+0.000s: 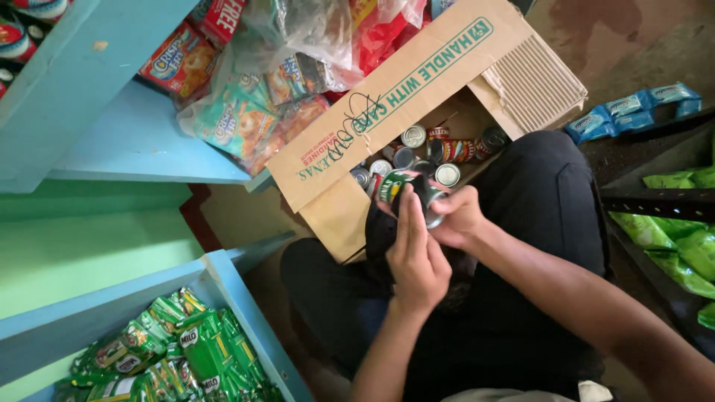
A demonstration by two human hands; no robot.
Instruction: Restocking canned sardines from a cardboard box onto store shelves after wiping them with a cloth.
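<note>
Here, at frame centre, the right hand (456,217) grips a green-labelled can (408,190), long axis tilted; the left hand (415,257) presses a dark cloth (380,227) against it.

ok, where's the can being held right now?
Head view, centre frame: the green-labelled can sits between the left hand and right hand, against a dark cloth, just in front of the open cardboard box of cans.

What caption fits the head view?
Both hands wipe a tin can with a dark cloth over an open cardboard box.
</note>
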